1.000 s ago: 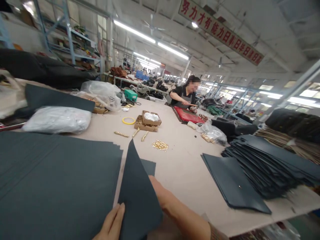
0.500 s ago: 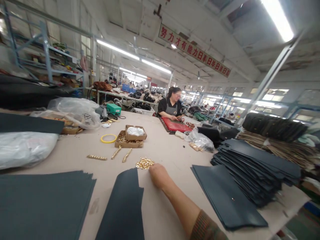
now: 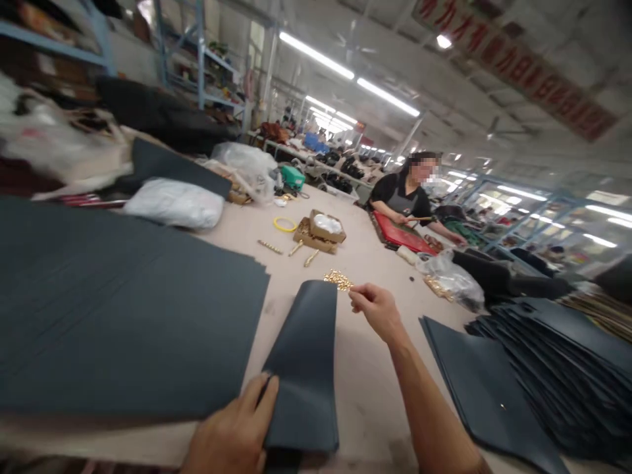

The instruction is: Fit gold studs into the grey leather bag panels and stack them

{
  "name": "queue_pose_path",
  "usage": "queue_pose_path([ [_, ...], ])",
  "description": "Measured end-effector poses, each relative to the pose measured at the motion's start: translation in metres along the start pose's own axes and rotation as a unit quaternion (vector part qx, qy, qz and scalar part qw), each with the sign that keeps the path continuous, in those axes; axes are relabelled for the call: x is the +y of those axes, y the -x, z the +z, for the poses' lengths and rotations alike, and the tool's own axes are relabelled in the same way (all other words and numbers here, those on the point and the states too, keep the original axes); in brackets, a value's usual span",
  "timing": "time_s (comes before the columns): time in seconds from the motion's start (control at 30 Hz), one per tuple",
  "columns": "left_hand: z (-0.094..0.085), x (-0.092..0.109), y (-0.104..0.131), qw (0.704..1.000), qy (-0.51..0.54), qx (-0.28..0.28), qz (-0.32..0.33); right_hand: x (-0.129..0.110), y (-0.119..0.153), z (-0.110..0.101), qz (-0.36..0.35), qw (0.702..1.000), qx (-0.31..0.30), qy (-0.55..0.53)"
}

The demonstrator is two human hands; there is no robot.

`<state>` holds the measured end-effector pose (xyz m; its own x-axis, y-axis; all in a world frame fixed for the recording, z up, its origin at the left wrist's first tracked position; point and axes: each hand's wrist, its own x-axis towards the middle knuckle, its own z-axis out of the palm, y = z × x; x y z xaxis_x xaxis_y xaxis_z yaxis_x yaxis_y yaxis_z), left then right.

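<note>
A folded dark blue-grey leather-like panel lies in front of me, curled over along its length. My left hand grips its near left edge between thumb and fingers. Beyond the panel's far end is a small heap of shiny gold metal pieces. My right hand is just right of that heap, fingertips pinched together; whatever they hold is too small to make out. Another stack of dark panels sits to the right of my right forearm, with a tiny gold piece on top.
Large dark sheets cover the table's left side. Farther back are small cardboard boxes, a yellow ring and a plastic bag. A co-worker works across the table at a red board.
The view has swung left and down, bringing my left hand in on the panel's edge. My right hand has drawn slightly back from the gold heap, fingers pinched.
</note>
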<state>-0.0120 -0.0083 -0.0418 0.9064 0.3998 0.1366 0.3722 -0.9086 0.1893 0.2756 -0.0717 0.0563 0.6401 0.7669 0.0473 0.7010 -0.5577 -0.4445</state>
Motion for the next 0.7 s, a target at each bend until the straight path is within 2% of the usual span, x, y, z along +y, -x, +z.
queue_pose_path([
  [0.07,-0.013,0.004,-0.002,0.999,0.016,-0.032,-0.015,-0.021,0.026,0.014,-0.049,0.990,-0.072,-0.114],
  [0.13,-0.023,0.006,-0.006,0.998,0.032,-0.045,-0.025,-0.043,0.051,0.033,-0.095,0.963,-0.157,-0.197],
  [0.17,-0.026,0.007,-0.007,0.998,0.036,-0.046,-0.025,-0.053,0.061,0.043,-0.114,0.953,-0.188,-0.206],
  [0.23,-0.029,0.007,-0.006,0.998,0.040,-0.040,-0.014,-0.070,0.071,0.059,-0.141,0.952,-0.210,-0.171],
  [0.33,-0.029,0.006,-0.004,0.999,0.038,-0.020,0.010,-0.084,0.070,0.067,-0.162,0.956,-0.214,-0.118],
  [0.57,-0.022,0.004,-0.001,0.999,0.034,0.037,0.022,-0.099,0.057,0.061,-0.173,0.946,-0.264,-0.075],
  [0.7,-0.016,0.002,0.002,0.997,0.022,0.063,0.030,-0.104,0.051,0.066,-0.108,0.947,-0.295,-0.060],
])
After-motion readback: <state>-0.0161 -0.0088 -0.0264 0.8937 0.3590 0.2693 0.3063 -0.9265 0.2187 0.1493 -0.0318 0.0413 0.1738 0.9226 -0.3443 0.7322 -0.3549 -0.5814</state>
